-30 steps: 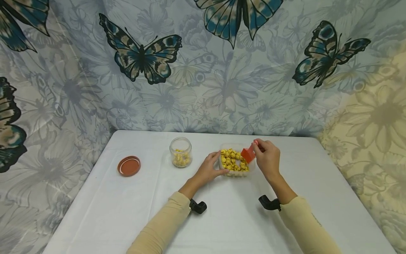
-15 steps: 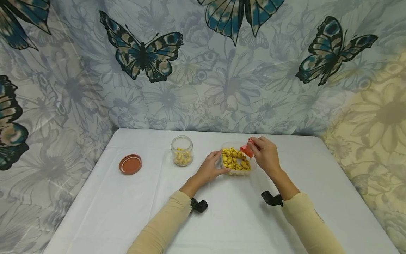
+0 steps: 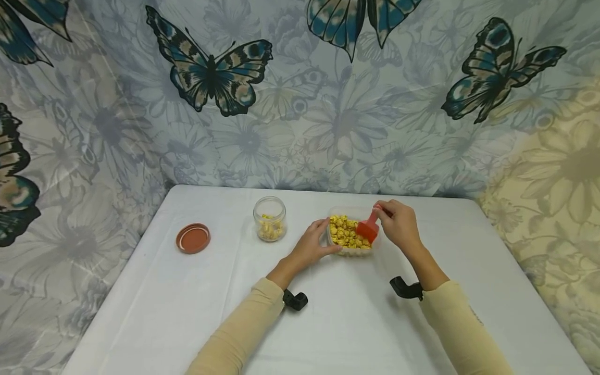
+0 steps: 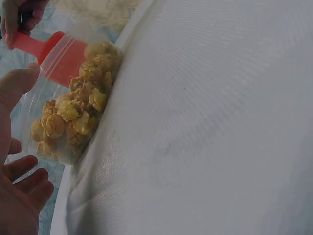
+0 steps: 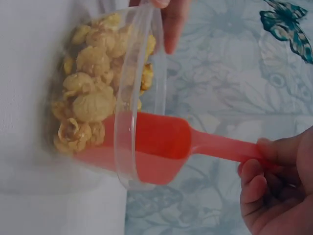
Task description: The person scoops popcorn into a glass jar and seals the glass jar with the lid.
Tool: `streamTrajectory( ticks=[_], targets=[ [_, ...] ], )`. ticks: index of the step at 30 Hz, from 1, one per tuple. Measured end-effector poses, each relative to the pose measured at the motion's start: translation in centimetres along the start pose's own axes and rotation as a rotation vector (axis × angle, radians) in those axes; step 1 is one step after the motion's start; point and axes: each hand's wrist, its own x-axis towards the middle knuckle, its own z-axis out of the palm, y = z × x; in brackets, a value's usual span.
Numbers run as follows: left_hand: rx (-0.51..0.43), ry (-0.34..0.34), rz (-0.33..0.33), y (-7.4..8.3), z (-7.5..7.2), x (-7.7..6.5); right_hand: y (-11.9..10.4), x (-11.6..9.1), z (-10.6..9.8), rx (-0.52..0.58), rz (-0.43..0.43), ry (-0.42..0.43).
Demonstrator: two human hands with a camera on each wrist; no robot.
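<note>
A clear plastic container (image 3: 353, 252) of yellow popcorn (image 3: 344, 232) stands on the white table. My left hand (image 3: 309, 245) holds the container at its left side, thumb at the front and fingers farther back. In my right hand (image 3: 398, 224), the fingertips and thumb pinch the handle of a red scoop (image 3: 367, 229). The right wrist view shows the red scoop (image 5: 161, 142) with its blade down inside the container, against the popcorn (image 5: 93, 88). In the left wrist view the thumb of my left hand (image 4: 19, 147) lies by the rim.
Left of the container stands an open glass jar (image 3: 270, 219) with some popcorn at its bottom. Farther left lies a brown-red lid (image 3: 193, 238) on the white table (image 3: 187, 307). A cloth with butterflies (image 3: 211, 78) hangs behind the table.
The scoop has gone from the container's back right corner, tilted, to blade down in the popcorn. The popcorn's bare middle has filled in. My left hand keeps its place on the container.
</note>
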Motion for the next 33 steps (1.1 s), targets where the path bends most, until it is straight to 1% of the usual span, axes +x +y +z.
streamTrajectory(
  ticks=[4, 8, 10, 13, 16, 18, 26, 30, 33],
  targets=[
    [0.018, 0.001, -0.001, -0.2, -0.3, 0.1, 0.5, -0.1, -0.5, 0.104, 0.226, -0.007],
    [0.036, 0.007, -0.007, -0.1, -0.1, 0.2, 1.6, -0.9, -0.4, 0.287, 0.468, 0.027],
    [0.043, 0.012, -0.007, -0.1, -0.2, 0.2, 2.1, -1.4, 0.0, 0.385, 0.568, 0.073],
    [0.049, 0.016, -0.008, 0.1, -0.2, 0.2, 2.6, -2.1, 0.9, 0.513, 0.679, 0.168],
    [0.058, 0.019, -0.006, 0.1, -0.2, 0.2, 2.9, -2.6, 1.7, 0.613, 0.734, 0.245],
    [0.058, 0.021, -0.004, 0.2, -0.2, 0.2, 3.0, -2.7, 2.2, 0.652, 0.749, 0.258],
    [0.054, 0.02, -0.015, 0.2, -0.2, 0.2, 2.3, -2.8, 3.4, 0.699, 0.797, 0.141],
    [0.057, 0.011, -0.02, 0.3, -0.2, 0.2, 2.1, -2.7, 3.6, 0.726, 0.827, 0.127],
    [0.064, 0.012, -0.019, 0.2, -0.1, 0.3, 2.1, -2.6, 3.6, 0.723, 0.837, 0.127]
  ],
)
